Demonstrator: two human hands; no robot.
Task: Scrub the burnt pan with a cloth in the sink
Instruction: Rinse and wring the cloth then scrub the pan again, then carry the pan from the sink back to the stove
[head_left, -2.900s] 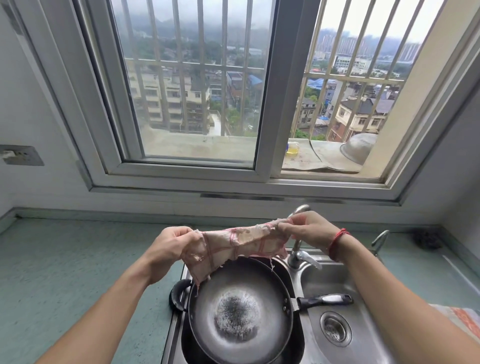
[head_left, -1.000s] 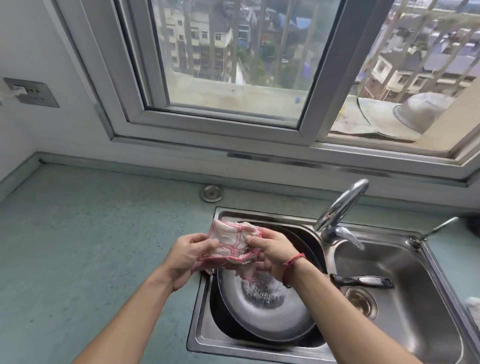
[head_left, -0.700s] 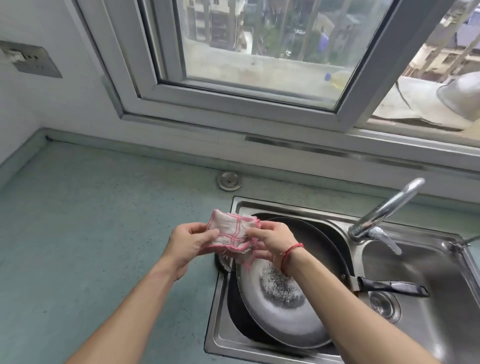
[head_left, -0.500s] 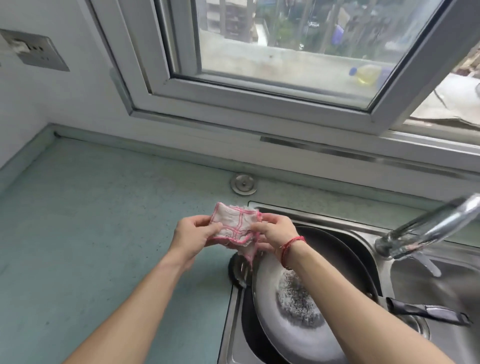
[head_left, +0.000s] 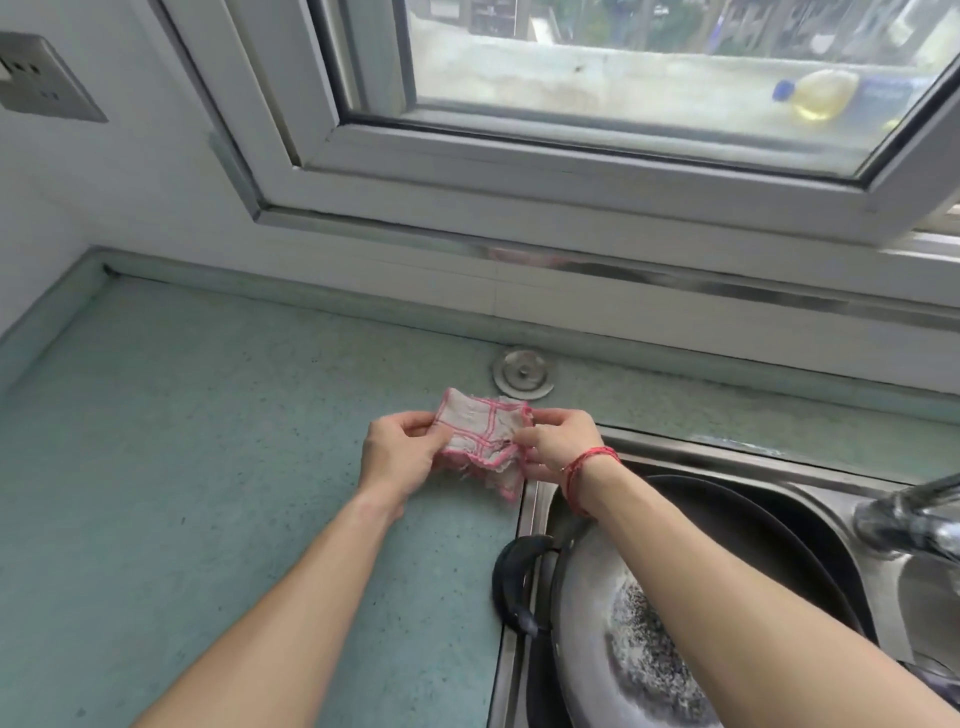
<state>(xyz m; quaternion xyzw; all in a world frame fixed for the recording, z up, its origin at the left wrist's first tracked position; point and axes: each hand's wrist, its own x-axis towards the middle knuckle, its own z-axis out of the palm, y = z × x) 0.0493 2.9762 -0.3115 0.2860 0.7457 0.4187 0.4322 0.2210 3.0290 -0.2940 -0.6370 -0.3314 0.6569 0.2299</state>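
A white cloth with pink check lines is folded small and held between both hands above the green counter, just left of the sink's edge. My left hand pinches its left side, my right hand its right side. The burnt pan lies in the steel sink at the lower right, with a dark charred patch in its middle. My right forearm crosses over the pan and hides part of it. A black side handle of the pan rests on the sink's left rim.
The green speckled counter stretches to the left. A round metal cap sits in the counter behind the cloth. The chrome tap juts in at the right edge. A window frame and wall socket lie behind.
The spread cloth has been folded into a small pad between both hands. Hands and cloth have shifted from over the pan to over the counter left of the sink; the view turned left and down.
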